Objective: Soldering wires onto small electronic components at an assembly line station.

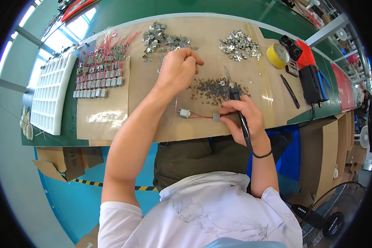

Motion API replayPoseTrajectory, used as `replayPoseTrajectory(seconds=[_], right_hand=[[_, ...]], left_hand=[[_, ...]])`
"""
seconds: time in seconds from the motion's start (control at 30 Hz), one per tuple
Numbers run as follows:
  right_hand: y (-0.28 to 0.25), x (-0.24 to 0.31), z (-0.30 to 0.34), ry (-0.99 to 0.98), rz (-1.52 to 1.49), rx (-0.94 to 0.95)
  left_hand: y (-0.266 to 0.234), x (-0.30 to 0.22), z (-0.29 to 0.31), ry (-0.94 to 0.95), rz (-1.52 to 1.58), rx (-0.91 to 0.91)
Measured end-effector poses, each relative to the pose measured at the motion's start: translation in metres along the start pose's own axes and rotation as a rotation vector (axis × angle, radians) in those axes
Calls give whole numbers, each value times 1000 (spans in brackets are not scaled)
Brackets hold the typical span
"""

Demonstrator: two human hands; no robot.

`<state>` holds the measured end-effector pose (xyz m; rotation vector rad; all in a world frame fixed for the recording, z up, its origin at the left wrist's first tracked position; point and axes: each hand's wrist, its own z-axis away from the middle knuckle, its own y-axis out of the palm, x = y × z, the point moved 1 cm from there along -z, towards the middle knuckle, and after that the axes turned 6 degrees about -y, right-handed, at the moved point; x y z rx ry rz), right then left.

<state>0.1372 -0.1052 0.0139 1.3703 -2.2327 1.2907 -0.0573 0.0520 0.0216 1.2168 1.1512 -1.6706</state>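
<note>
My right hand [246,118] is closed around the black handle of a soldering iron [237,99], whose tip points away from me over a scatter of small dark parts [208,91]. By its fingertips is a small square board [215,117], joined by red and dark wires to a small silver motor [184,113] lying on the brown work surface. My left hand [177,70] is closed with curled fingers just in front of a heap of small silver metal pieces [165,40]. Whatever its fingers may hold is hidden.
Rows of motors with red wires [99,78] stand left, beside a white compartment tray [53,95]. A second silver heap [240,45] lies at the back right, near a yellow tape roll [277,56], black pen [290,91] and black box [312,84]. A fan [335,215] stands lower right.
</note>
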Motion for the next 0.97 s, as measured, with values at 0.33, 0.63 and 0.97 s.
replayPoseTrajectory(seconds=[0.33, 0.63, 0.97], right_hand=[[-3, 0, -2, -27, 23, 32], [-5, -12, -3, -25, 34, -57], [-9, -10, 8, 111, -76, 30]], left_hand=[[-4, -4, 7, -47, -109, 486], [5, -11, 28, 146, -372, 790], [13, -10, 32, 288, -485, 703]])
